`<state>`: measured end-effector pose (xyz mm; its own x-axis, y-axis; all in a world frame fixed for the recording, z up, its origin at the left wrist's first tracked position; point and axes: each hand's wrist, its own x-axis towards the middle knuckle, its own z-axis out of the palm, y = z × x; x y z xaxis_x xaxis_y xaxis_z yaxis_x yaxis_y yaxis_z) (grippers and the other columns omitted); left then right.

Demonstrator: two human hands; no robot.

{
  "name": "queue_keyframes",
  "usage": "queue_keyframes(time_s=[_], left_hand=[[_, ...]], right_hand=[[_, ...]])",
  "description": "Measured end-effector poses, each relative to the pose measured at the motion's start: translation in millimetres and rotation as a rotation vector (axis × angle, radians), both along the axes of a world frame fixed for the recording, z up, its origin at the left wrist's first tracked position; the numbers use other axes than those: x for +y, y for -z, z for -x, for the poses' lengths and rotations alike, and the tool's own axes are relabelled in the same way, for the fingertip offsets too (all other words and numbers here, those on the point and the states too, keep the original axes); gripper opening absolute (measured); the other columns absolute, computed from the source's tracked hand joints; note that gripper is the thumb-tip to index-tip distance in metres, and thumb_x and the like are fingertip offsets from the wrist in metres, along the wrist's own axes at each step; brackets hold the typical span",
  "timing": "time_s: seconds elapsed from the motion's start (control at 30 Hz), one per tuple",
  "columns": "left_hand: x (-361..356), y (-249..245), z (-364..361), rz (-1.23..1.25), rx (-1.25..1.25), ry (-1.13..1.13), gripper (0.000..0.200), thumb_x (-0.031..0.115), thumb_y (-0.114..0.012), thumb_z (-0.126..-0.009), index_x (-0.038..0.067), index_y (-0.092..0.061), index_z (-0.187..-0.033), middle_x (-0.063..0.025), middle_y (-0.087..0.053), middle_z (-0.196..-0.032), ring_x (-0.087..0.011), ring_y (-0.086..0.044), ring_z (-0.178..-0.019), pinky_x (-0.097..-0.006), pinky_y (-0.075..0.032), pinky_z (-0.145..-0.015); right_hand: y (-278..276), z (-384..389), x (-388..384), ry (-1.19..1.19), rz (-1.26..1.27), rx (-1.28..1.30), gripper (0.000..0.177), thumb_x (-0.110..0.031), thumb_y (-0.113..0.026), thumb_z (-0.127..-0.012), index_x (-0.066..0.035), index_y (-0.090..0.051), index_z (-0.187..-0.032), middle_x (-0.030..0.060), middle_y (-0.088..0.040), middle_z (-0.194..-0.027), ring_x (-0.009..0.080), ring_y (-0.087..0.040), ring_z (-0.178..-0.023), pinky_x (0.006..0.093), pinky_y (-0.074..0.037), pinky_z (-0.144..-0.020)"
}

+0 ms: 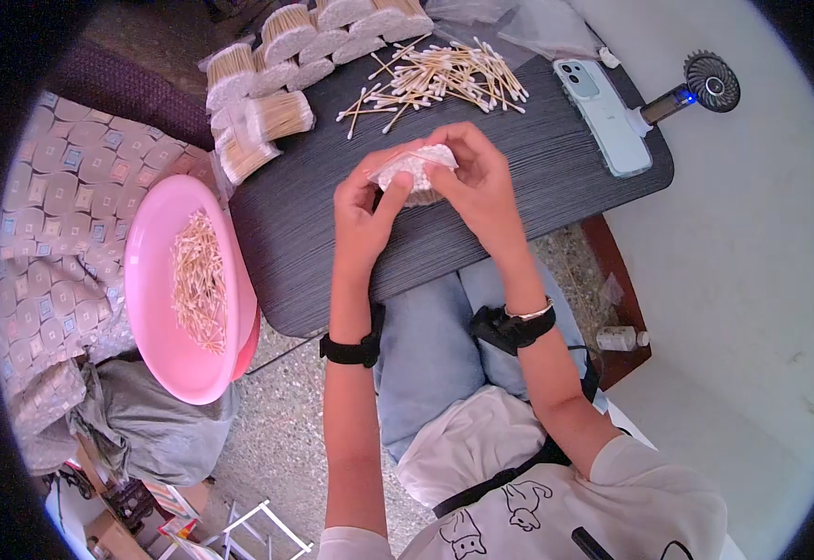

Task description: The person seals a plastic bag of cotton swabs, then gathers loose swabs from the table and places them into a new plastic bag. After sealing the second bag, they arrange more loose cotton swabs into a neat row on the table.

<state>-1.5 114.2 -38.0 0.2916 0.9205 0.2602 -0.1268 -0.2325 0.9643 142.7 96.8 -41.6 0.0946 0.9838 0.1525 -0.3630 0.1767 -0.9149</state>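
Observation:
Between my two hands, above the dark table (295, 224), is a bundle of cotton swabs (418, 174), its white tips facing up and what looks like clear plastic around it. My left hand (368, 198) closes on its left side, thumb pressed to the top. On the other side my right hand (480, 182) grips it, thumb also against the tips. The undersides of the fingers are hidden. Just beyond the hands lies a loose pile of cotton swabs (444, 77).
Packed bundles of swabs (286, 70) are stacked at the table's far left. A pink basin (160, 322) holding many loose swabs stands at the left. Toward the right are a phone (603, 117) and a small fan (706, 84). Plastic bags (542, 26) lie at the back.

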Motion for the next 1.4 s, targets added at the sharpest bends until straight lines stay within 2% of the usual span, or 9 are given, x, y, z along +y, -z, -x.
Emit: queue_keyframes(time_s=[0.13,0.33,0.5,0.6,0.83,0.97,1.03,1.13,1.4], left_hand=[[2,-3,-1,-0.047,0.011,0.023,0.020,0.009,-0.062,-0.085,-0.001,-0.061,-0.103,-0.0093,-0.063,-0.110,-0.0133,-0.057,-0.099,-0.0272,-0.043,-0.088],[3,-2,-9,0.196,-0.107,0.014,0.010,0.008,-0.063,-0.083,0.002,-0.059,-0.090,-0.0020,-0.062,-0.094,-0.0083,-0.055,-0.089,-0.0240,-0.043,-0.080],[-2,-6,-16,0.179,-0.101,-0.101,0.010,0.007,-0.061,-0.083,0.002,-0.060,-0.092,-0.0019,-0.061,-0.090,-0.0068,-0.054,-0.084,-0.0218,-0.043,-0.075],[-5,-12,-18,0.236,-0.137,-0.195,0.010,0.006,-0.060,-0.082,0.001,-0.061,-0.091,-0.0031,-0.063,-0.088,-0.0075,-0.056,-0.080,-0.0215,-0.044,-0.073],[-5,-13,-10,0.313,-0.160,-0.210,0.013,0.002,-0.056,-0.080,0.000,-0.063,-0.091,-0.0055,-0.066,-0.088,-0.0097,-0.059,-0.079,-0.0231,-0.045,-0.074],[-15,-25,-15,0.225,-0.191,-0.124,0.015,0.005,-0.054,-0.086,-0.001,-0.061,-0.098,-0.0080,-0.065,-0.097,-0.0109,-0.059,-0.089,-0.0241,-0.045,-0.081],[-20,-30,-16,0.108,-0.120,-0.068,0.019,0.008,-0.053,-0.090,-0.002,-0.060,-0.104,-0.0089,-0.064,-0.103,-0.0116,-0.058,-0.096,-0.0247,-0.044,-0.085],[-36,-37,-14,0.190,-0.230,-0.004,0.028,0.015,-0.048,-0.095,0.000,-0.056,-0.117,-0.0098,-0.062,-0.113,-0.0138,-0.056,-0.105,-0.0253,-0.040,-0.094],[-34,-11,-3,0.174,-0.087,-0.055,0.025,0.012,-0.051,-0.094,-0.001,-0.059,-0.114,-0.0050,-0.063,-0.105,-0.0091,-0.055,-0.098,-0.0230,-0.042,-0.088]], right_hand=[[0,-1,0,-0.028,-0.015,0.009,0.023,0.002,-0.064,-0.078,-0.001,-0.052,-0.098,0.0081,-0.062,-0.100,0.0105,-0.058,-0.092,0.0246,-0.047,-0.080],[-1,-6,0,-0.086,-0.044,0.099,0.019,0.001,-0.062,-0.081,-0.001,-0.053,-0.097,0.0120,-0.062,-0.108,0.0120,-0.058,-0.096,0.0265,-0.047,-0.084],[-6,-7,-1,-0.062,0.067,-0.022,0.020,-0.003,-0.061,-0.086,-0.001,-0.054,-0.104,0.0111,-0.062,-0.109,0.0132,-0.057,-0.101,0.0264,-0.045,-0.089],[-19,-8,-5,-0.011,-0.024,0.022,0.024,-0.005,-0.059,-0.088,-0.001,-0.054,-0.111,0.0106,-0.062,-0.110,0.0147,-0.057,-0.102,0.0271,-0.044,-0.089],[-56,-55,-6,0.123,-0.143,-0.668,0.033,-0.019,-0.064,-0.087,0.000,-0.058,-0.113,0.0123,-0.065,-0.106,0.0198,-0.061,-0.099,0.0323,-0.045,-0.090],[-56,-37,-14,-0.150,-0.037,-0.554,0.037,-0.017,-0.067,-0.084,0.001,-0.058,-0.115,0.0147,-0.065,-0.103,0.0192,-0.063,-0.096,0.0307,-0.048,-0.087],[-58,-31,-16,-0.116,0.011,-0.513,0.032,-0.015,-0.066,-0.085,0.001,-0.060,-0.112,0.0134,-0.066,-0.100,0.0169,-0.063,-0.092,0.0282,-0.049,-0.084],[-50,-31,-13,-0.116,0.035,-0.440,0.026,-0.012,-0.065,-0.085,0.002,-0.063,-0.108,0.0105,-0.067,-0.095,0.0133,-0.064,-0.086,0.0251,-0.050,-0.078],[-34,-26,-9,-0.154,0.056,-0.414,0.020,-0.011,-0.065,-0.085,0.001,-0.066,-0.101,0.0076,-0.068,-0.091,0.0091,-0.062,-0.082,0.0238,-0.050,-0.072]])
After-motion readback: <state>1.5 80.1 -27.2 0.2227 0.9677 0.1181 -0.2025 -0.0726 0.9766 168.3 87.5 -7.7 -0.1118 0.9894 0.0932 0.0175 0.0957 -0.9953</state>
